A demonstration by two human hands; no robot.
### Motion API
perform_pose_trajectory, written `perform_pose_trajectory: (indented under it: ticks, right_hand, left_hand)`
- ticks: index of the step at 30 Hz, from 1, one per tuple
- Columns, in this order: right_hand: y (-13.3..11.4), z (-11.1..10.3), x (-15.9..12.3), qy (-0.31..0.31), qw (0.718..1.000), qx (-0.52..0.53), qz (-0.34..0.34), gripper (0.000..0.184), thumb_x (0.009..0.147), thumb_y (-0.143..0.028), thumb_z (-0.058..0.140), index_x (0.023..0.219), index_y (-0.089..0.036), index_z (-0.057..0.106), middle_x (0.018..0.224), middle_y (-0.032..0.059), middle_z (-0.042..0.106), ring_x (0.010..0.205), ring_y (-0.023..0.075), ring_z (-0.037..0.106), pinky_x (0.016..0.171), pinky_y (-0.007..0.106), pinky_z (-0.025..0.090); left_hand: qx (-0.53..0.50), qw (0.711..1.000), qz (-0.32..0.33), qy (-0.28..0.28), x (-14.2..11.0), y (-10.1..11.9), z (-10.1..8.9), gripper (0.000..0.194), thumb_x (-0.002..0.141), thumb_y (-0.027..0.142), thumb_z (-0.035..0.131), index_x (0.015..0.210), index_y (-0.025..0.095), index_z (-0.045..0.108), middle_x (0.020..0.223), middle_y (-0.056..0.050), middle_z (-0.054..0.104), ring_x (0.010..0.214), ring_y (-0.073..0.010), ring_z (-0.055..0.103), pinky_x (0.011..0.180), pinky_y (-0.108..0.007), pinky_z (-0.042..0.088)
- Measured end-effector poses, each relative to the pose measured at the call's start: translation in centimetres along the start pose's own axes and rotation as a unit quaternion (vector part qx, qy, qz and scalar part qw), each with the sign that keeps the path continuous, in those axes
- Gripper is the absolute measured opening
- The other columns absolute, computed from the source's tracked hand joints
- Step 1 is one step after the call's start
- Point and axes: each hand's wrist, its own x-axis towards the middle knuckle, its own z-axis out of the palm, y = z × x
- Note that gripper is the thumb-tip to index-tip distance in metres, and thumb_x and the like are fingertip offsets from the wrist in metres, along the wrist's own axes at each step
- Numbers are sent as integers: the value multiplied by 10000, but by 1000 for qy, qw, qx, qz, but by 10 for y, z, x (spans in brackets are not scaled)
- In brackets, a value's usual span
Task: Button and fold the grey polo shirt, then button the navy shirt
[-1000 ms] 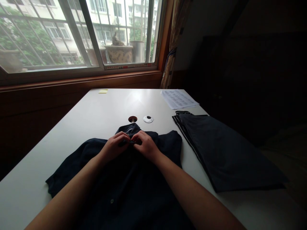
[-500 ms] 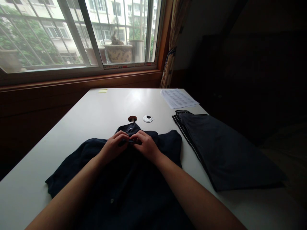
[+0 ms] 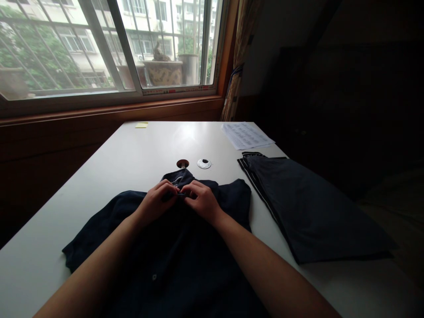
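Observation:
A dark navy shirt [image 3: 185, 260] lies front up on the white table [image 3: 89, 176], its collar [image 3: 181, 176] toward the window. Just below the collar, my left hand [image 3: 158, 199] pinches the left side of the shirt's front opening. Close against it, my right hand [image 3: 201, 199] pinches the right side, the fingertips of both hands almost meeting. Whatever small part sits between the fingertips is hidden by them. Lower on the shirt front, a small pale button [image 3: 154, 277] shows.
Folded dark trousers [image 3: 318, 212] with striped edging lie at the right. Printed papers [image 3: 247, 135] rest at the far right corner, a yellow sticky note [image 3: 141, 125] at the far left. Beyond the collar are a round cable hole [image 3: 183, 164] and its loose silver cover [image 3: 204, 164].
Both hands stay at the collar opening, with only slight finger movement. The collar's inner side shows a little differently. Shirt and trousers lie as before.

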Motion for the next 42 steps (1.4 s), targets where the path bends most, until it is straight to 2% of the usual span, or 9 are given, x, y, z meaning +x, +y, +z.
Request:
perform_pose_trajectory:
  ticks: [12,30,42]
  right_hand:
    - [0,0,-1,5,1000,-4,3,184,784,-110,666,905,-234,730,848,-7,629,721,129,577,662,246,466]
    - [0,0,0,2,1000,-20,-8,162,793,-126,675,907,-236,709,823,-17,598,703,129,548,675,254,458]
    - [-2,1,-2,-3,999,-46,-10,170,819,-152,676,946,-250,731,852,-8,617,738,131,581,701,242,463]
  left_hand:
    - [5,1000,-3,-10,-1,-2,1,27,909,212,639,933,211,628,952,-43,632,875,-168,652,785,-299,563]
    - [33,999,23,5,-2,-2,4,62,906,165,614,949,210,606,950,-34,621,846,-154,640,739,-264,539]
    - [24,999,29,-1,-3,-3,3,110,899,113,606,956,204,586,937,-27,602,823,-137,617,716,-252,519]
